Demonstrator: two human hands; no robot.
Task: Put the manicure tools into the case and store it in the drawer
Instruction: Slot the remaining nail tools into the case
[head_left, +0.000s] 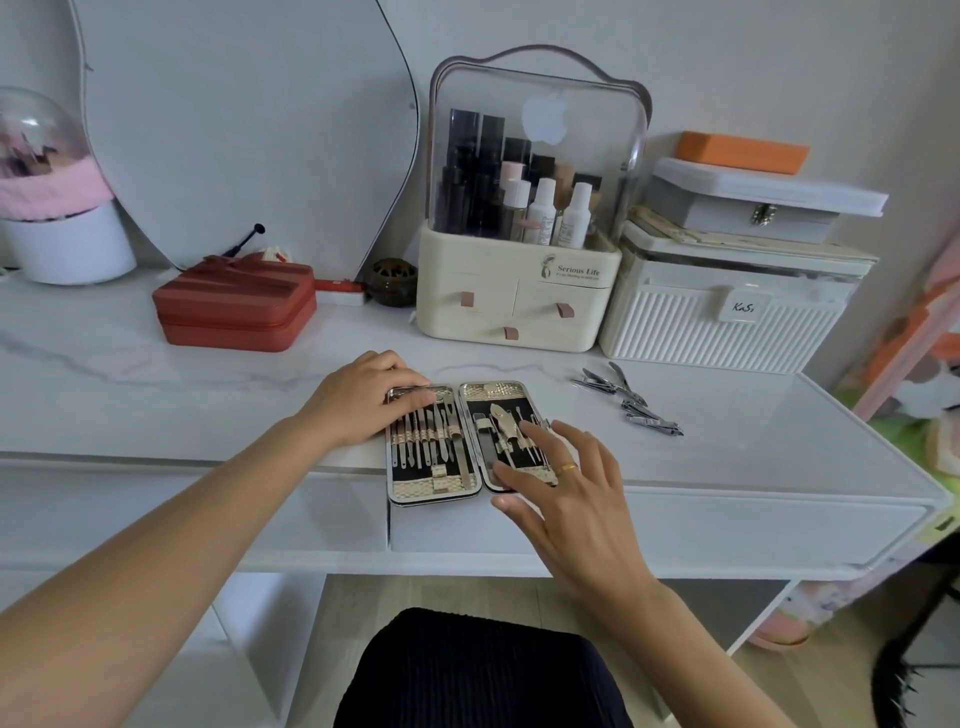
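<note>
Case (460, 441) lies open flat at desk (208, 384) front edge, both hands (363, 400) (566, 483) resting fingers-spread on its halves; loose clippers (628, 400) to the right look small, hard, slippery—pinch mid-body.

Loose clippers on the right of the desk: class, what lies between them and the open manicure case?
In the head view, only bare white desk top separates the loose clippers from the open manicure case; the right hand rests on the case.
</note>
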